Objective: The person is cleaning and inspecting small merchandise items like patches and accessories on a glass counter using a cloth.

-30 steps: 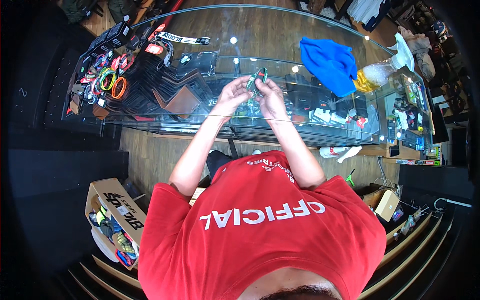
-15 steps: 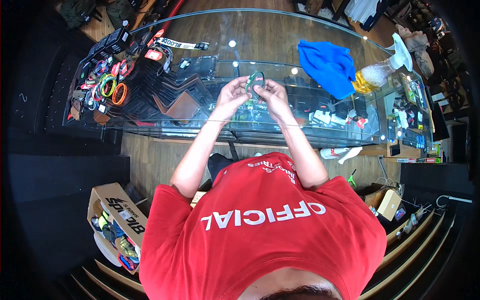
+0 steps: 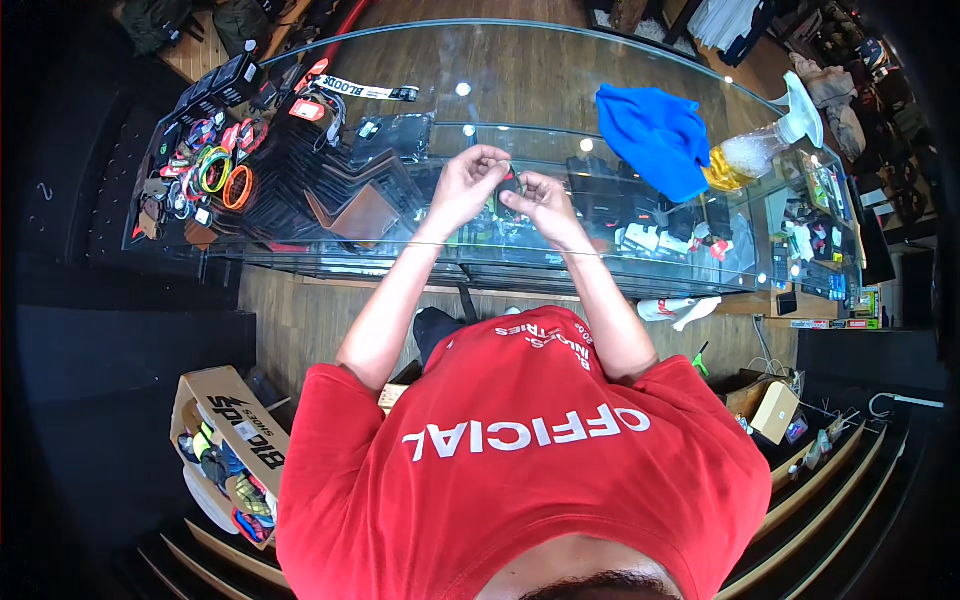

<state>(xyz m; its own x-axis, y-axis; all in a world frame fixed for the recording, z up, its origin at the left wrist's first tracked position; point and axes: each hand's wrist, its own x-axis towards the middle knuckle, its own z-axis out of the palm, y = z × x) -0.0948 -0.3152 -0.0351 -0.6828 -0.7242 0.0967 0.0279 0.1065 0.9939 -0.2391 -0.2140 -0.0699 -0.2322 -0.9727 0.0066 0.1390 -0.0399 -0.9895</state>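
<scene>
Between my two hands, above the glass counter (image 3: 540,70), is a dark green wristband (image 3: 512,182) with a small red patch showing. Fingers and thumb of my left hand (image 3: 468,188) are closed on its left side. My right hand (image 3: 545,207) pinches its right side, thumb toward me. Most of the band is hidden by my fingers. To the left lie a green-yellow wristband (image 3: 214,170) and an orange wristband (image 3: 238,187) among several others. A brown wallet (image 3: 366,214) rests beside a row of black wallets (image 3: 285,190).
A blue cloth (image 3: 652,135) and a spray bottle (image 3: 750,155) with yellow liquid stand on the right of the counter. At the far left are small black boxes (image 3: 238,78) and a white lanyard (image 3: 360,89). An open cardboard box (image 3: 240,425) sits low at left.
The wristband has turned between my fingers, showing less of its face. My left fingers have risen over its top, and my right fingers have curled in closer.
</scene>
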